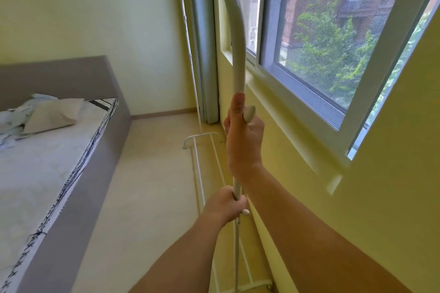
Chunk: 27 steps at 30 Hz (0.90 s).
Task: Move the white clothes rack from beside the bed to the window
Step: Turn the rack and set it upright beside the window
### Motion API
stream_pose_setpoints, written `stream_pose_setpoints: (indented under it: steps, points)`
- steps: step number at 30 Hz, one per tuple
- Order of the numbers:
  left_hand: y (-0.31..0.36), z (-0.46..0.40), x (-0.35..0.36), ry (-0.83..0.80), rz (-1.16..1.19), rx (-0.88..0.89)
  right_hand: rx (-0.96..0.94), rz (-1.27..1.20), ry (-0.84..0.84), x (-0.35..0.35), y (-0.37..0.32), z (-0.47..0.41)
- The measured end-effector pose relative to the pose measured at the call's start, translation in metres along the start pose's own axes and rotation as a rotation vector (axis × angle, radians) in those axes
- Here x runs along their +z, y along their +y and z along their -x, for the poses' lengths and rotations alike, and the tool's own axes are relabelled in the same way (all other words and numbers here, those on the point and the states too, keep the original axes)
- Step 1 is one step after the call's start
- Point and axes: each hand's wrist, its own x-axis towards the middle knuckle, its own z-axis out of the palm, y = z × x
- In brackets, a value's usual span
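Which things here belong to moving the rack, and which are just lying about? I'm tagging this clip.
Part of the job:
- white clothes rack, near post gripped
- right hand, higher on the post
- left hand, lower on it
- window, rack along the wall below it

Just lying about:
- bed
- pillow
- crumpled bedding
- curtain

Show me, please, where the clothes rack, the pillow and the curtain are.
clothes rack (235, 38): head view, on its near upright tube.
pillow (53, 114): head view, on the middle of its top face.
curtain (204, 54): head view, on its hanging folds.
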Motion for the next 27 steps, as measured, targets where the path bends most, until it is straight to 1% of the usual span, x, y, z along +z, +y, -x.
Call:
stream_pose_setpoints:
  steps: [3, 7, 9, 12, 15, 18, 21, 22, 23, 27]
  points:
    - [-0.001, -0.008, -0.008, -0.021, -0.012, -0.039, -0.043, 0.029, -0.035, 0.005, 0.006, -0.005]
    - [0.0, -0.021, -0.019, -0.053, -0.07, -0.067, -0.055, 0.089, -0.045, 0.012, 0.014, -0.02]
    - [0.0, -0.033, -0.025, -0.073, -0.063, -0.079, -0.064, 0.088, -0.075, 0.015, 0.021, -0.03]
    - [-0.002, -0.049, -0.036, -0.05, -0.099, -0.096, -0.073, 0.083, -0.134, 0.021, 0.028, -0.044]
    - [0.0, -0.062, -0.049, -0.061, -0.049, -0.147, -0.064, 0.07, -0.164, 0.03, 0.035, -0.058]
    - [-0.006, -0.081, -0.065, -0.078, -0.036, -0.22, -0.052, 0.029, -0.259, 0.039, 0.047, -0.079]
    - [-0.01, -0.1, -0.081, -0.114, -0.027, -0.289, -0.013, 0.065, -0.379, 0.046, 0.057, -0.102]
    - [-0.01, -0.103, -0.083, -0.138, -0.035, -0.3, -0.001, 0.076, -0.38, 0.048, 0.06, -0.105]
    - [-0.009, -0.107, -0.087, -0.16, -0.045, -0.31, -0.001, 0.085, -0.344, 0.051, 0.062, -0.107]
    - [-0.013, -0.132, -0.104, -0.228, -0.023, -0.344, -0.102, 0.197, -0.124, 0.079, 0.079, -0.118]
